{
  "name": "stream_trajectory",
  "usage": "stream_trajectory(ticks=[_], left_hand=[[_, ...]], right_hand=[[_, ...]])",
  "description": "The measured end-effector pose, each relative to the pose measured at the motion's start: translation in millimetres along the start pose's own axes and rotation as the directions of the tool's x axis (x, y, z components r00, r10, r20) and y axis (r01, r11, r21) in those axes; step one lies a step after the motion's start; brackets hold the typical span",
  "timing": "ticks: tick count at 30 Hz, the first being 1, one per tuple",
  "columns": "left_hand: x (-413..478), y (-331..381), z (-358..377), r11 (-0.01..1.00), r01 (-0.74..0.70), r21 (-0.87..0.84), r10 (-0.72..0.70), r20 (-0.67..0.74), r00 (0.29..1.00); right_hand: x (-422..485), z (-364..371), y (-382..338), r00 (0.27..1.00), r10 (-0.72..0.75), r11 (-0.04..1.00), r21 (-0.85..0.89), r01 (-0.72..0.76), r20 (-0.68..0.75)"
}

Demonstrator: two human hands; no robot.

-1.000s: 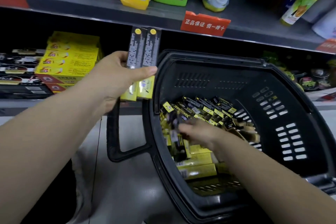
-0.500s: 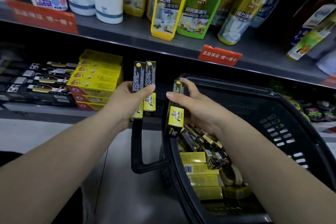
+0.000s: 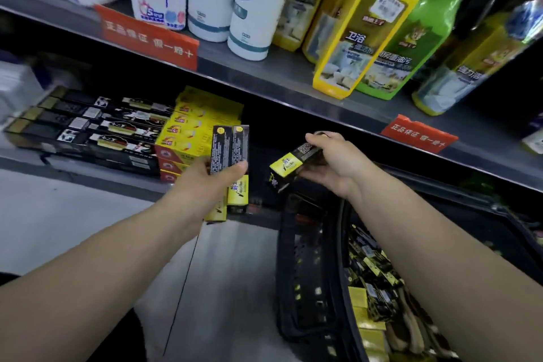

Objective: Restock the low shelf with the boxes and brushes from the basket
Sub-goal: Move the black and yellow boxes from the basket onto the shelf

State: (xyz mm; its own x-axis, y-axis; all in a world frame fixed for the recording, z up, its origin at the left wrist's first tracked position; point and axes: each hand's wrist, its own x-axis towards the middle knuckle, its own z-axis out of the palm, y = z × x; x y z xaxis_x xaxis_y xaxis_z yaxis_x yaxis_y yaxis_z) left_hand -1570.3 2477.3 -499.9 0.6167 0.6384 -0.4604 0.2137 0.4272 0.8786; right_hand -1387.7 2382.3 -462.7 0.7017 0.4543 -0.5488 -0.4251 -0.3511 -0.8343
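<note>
- Red shelf tag [image 3: 147, 37] on the edge of the upper shelf [image 3: 264, 73] reads "正品保证 假一赔十"; a second red tag [image 3: 418, 135] further right carries the same text
- Yellow bottle [image 3: 355, 41] above is labelled "卫浴"; the green bottle [image 3: 402, 47] beside it reads "厨房重油污"; smaller print is blurred
- Left hand [image 3: 217, 182] grips two black-and-yellow boxes [image 3: 230, 150] upright and side by side, thumb across their fronts
- Right hand [image 3: 332, 161] holds a third box [image 3: 289, 167], tilted with its yellow end down-left, thumb on top and fingers curled beneath; its lettering is unreadable
- Both hands are in front of the low shelf [image 3: 73, 172], just right of the yellow cartons [image 3: 191, 132] and long black cartons [image 3: 88, 126] stacked there
- Basket [image 3: 308, 258] sits below the right forearm, with more boxes of the same kind [image 3: 373, 282] loose inside
</note>
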Motion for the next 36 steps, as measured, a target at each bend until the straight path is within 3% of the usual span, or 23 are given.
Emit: stream_trajectory(ticks=[3, 6, 8, 13, 17, 22, 25, 30, 36], left_hand=[[16, 0, -28, 0.994, -0.016, 0.104, 0.027, -0.104, 0.994], [28, 2, -41, 0.988, -0.012, 0.152, 0.035, -0.151, 0.988], [34, 3, -45, 0.983, -0.015, 0.181, 0.043, -0.153, 0.987], [47, 1, -54, 0.981, -0.002, 0.196, 0.034, -0.161, 0.986], [58, 1, -52, 0.977, 0.006, 0.215, 0.035, -0.185, 0.982], [71, -1, -44, 0.972, 0.024, 0.235, 0.020, -0.183, 0.983], [77, -3, -39, 0.968, 0.025, 0.249, 0.016, -0.163, 0.986], [81, -3, -42, 0.962, 0.024, 0.272, 0.018, -0.151, 0.988], [84, -1, -49, 0.966, 0.021, 0.259, 0.022, -0.160, 0.987]], right_hand=[[37, 22, 7, 0.999, 0.024, 0.980, -0.197, -0.019, 0.023], [75, 34, 16, 0.997, 0.037, 0.849, -0.525, -0.065, -0.062], [96, 34, 16, 0.990, 0.099, 0.756, -0.639, -0.141, -0.101], [125, 13, 4, 0.915, 0.404, 0.737, -0.584, -0.341, -0.024], [137, -4, 9, 0.891, 0.452, 0.724, -0.599, -0.343, 0.036], [145, -14, 21, 0.888, 0.450, 0.579, -0.727, -0.370, -0.093], [148, -17, 31, 0.910, 0.405, 0.570, -0.754, -0.328, -0.090], [159, -1, 54, 0.948, 0.313, 0.698, -0.692, -0.184, 0.064], [164, 13, 79, 0.923, 0.350, 0.401, -0.916, 0.009, 0.162]])
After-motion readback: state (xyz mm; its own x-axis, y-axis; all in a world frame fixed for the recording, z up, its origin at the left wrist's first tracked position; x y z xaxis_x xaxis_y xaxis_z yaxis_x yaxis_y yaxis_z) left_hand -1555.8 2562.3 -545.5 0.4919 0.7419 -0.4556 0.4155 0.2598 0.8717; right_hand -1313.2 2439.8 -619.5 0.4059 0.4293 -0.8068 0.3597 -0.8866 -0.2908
